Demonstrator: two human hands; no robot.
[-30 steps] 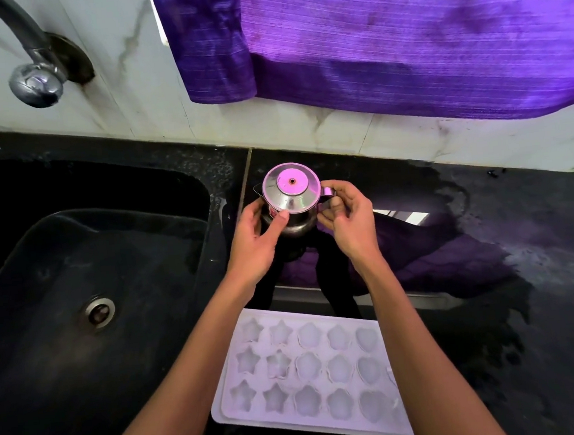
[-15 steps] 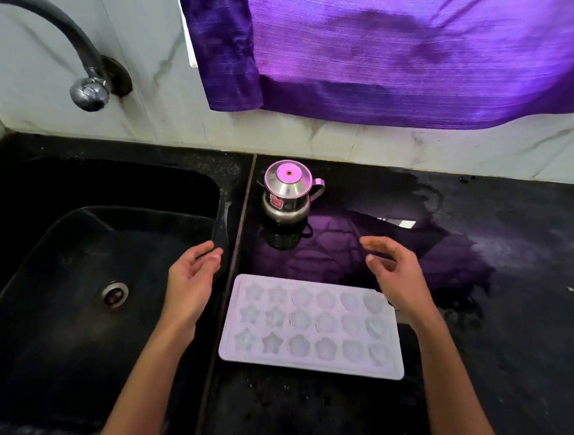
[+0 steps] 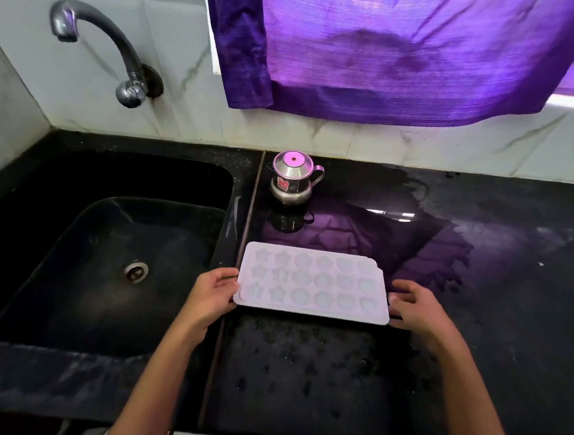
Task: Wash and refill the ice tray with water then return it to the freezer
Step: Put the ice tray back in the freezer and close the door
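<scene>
A white ice tray (image 3: 313,284) with star and flower shaped cells lies on the black counter beside the sink, its cells holding water. My left hand (image 3: 211,297) grips the tray's left short edge, fingers curled round the rim. My right hand (image 3: 411,305) holds the right short edge at the near corner, fingertips against the rim. A small lidded steel jug (image 3: 292,182) stands upright on the counter behind the tray, apart from both hands.
A black sink (image 3: 103,259) with a round drain lies to the left, under a curved chrome tap (image 3: 118,59) on the wall. The black counter (image 3: 490,287) is wet. A purple curtain (image 3: 402,43) hangs over the marble backsplash.
Both hands let go of the steel jug, drew back toward me and closed on the two short ends of the ice tray. The view pulled back and up.
</scene>
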